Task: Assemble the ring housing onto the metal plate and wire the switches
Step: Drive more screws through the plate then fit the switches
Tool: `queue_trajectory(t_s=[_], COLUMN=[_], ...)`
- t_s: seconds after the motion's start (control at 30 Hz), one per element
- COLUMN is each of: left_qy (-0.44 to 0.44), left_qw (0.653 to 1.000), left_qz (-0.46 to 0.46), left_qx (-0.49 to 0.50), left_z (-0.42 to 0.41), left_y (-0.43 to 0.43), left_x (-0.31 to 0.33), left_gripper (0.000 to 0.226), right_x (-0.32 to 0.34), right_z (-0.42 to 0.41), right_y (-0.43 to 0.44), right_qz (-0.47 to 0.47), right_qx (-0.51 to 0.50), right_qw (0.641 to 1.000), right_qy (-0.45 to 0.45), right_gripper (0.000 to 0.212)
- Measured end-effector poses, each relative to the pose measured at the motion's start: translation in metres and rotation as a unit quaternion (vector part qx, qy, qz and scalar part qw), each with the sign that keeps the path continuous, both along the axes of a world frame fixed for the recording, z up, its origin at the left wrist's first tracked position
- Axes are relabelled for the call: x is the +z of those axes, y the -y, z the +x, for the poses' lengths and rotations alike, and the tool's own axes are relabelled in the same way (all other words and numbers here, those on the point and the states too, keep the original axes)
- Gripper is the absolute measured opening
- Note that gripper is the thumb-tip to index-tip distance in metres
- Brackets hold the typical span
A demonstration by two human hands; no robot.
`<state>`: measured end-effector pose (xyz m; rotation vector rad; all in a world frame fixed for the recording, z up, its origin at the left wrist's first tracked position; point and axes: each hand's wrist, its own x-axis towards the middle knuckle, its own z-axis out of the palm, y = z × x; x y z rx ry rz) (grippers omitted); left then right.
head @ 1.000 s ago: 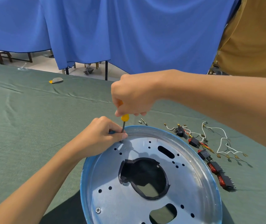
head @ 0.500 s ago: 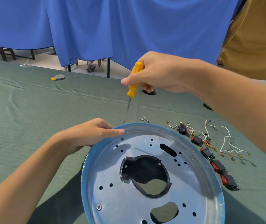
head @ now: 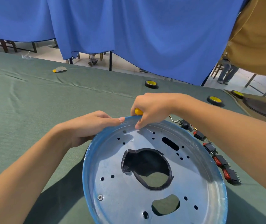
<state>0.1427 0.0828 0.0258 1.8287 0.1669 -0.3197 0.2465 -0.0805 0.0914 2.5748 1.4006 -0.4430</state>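
A round metal plate (head: 193,188) with a blue rim lies tilted on the green cloth, with the black ring housing (head: 146,167) set in its centre opening. My left hand (head: 90,126) grips the plate's far-left rim, thumb on top. My right hand (head: 153,109) is at the far rim, closed around a yellow-handled screwdriver (head: 138,111); only the handle end shows, and its fingertips touch the inside of the rim. A dark screw (head: 124,131) sits in a hole near the rim, another screw (head: 100,197) at the front left. Red-and-black switches (head: 217,160) with wires lie right of the plate.
Two black tape rolls with yellow cores (head: 151,84) (head: 215,100) lie on the green table cloth (head: 32,110) beyond my hands. A dark round part (head: 264,109) sits at the far right. A small yellow-grey scrap (head: 59,69) lies far left. Blue curtains hang behind.
My right hand lifted the screwdriver off the screw, then came down to the plate's far rim. My left hand let go of the screw and took hold of the rim.
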Motion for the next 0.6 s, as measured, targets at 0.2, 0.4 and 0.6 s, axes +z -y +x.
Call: queue_trajectory(t_s=[0.2,0.4,0.6], left_qy=[-0.019,-0.052,-0.081], left_qw=[0.999,0.993,0.984], left_qz=[-0.049,-0.095,-0.147], left_qx=[0.008,-0.045,-0.06], left_z=[0.0,-0.001,-0.003], left_y=[0.001,-0.003,-0.005], left_x=[-0.001,0.001,0.002], left_gripper=[0.053,0.057,0.043], right_x=[-0.003,0.002,0.007], right_z=[0.003,0.001,-0.005], right_y=[-0.004,0.005,0.001], right_qz=[0.0,0.025,0.032], right_qx=[0.019,0.03,0.033], right_qw=[1.0,0.999,0.999], right_qy=[0.0,0.005,0.023], right_gripper=[0.025,0.015,0.027])
